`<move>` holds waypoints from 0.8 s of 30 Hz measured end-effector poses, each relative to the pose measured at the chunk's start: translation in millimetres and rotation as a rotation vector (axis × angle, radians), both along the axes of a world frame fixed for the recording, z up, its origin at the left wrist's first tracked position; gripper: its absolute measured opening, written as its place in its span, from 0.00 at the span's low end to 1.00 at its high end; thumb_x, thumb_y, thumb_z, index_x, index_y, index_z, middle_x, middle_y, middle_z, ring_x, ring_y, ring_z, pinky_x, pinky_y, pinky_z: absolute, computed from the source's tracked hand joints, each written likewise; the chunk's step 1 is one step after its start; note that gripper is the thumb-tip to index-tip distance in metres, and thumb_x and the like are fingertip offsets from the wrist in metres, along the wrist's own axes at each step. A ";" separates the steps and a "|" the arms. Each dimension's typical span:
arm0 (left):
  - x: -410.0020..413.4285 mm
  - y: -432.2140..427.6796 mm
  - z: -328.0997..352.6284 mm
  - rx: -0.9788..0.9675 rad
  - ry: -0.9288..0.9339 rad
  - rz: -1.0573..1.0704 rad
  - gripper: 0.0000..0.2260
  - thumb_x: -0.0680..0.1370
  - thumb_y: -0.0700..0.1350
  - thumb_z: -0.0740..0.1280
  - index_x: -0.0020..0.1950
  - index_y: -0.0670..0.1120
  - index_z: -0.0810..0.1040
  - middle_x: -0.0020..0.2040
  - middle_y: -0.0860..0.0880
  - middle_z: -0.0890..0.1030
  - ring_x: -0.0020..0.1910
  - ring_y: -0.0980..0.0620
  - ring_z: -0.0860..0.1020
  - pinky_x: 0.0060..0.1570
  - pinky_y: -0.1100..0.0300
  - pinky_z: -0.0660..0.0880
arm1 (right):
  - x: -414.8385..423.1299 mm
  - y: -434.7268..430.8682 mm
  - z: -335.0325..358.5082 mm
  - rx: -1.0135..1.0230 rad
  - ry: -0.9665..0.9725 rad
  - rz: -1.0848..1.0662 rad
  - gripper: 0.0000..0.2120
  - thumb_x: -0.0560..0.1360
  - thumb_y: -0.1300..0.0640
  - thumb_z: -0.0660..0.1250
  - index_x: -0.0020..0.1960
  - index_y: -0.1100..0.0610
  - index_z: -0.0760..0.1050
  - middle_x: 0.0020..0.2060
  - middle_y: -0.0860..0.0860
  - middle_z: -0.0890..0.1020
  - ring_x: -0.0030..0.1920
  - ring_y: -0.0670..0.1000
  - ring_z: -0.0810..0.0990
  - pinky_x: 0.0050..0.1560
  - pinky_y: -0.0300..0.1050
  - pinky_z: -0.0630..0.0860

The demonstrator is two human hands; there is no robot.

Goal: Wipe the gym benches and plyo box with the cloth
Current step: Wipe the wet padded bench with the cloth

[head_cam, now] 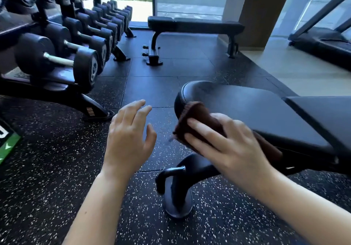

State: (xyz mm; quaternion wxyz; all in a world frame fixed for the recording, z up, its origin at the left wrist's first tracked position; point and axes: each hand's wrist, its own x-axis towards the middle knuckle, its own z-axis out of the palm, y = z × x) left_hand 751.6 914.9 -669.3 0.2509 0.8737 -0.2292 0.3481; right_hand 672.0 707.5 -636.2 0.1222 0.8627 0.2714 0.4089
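The brown cloth sits on the rounded near end of the closest gym bench, draped over the pad's edge. The right hand is flat on it, fingers straight and a little spread, pressing it against the pad. The left hand hovers just beside the bench end holding nothing, fingers relaxed and spread. Below, the bench's foot rests on the speckled rubber floor. A second bench stands well back by the window, a dumbbell rack runs along the left, and a treadmill is at the far right.
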 end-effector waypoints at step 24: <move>-19.9 -94.5 34.5 -0.045 -0.085 -0.255 0.15 0.75 0.45 0.60 0.57 0.39 0.79 0.60 0.44 0.77 0.60 0.44 0.73 0.62 0.50 0.67 | 23.4 -71.7 33.9 0.847 0.644 0.043 0.18 0.66 0.50 0.69 0.57 0.45 0.76 0.56 0.45 0.78 0.59 0.41 0.75 0.64 0.36 0.67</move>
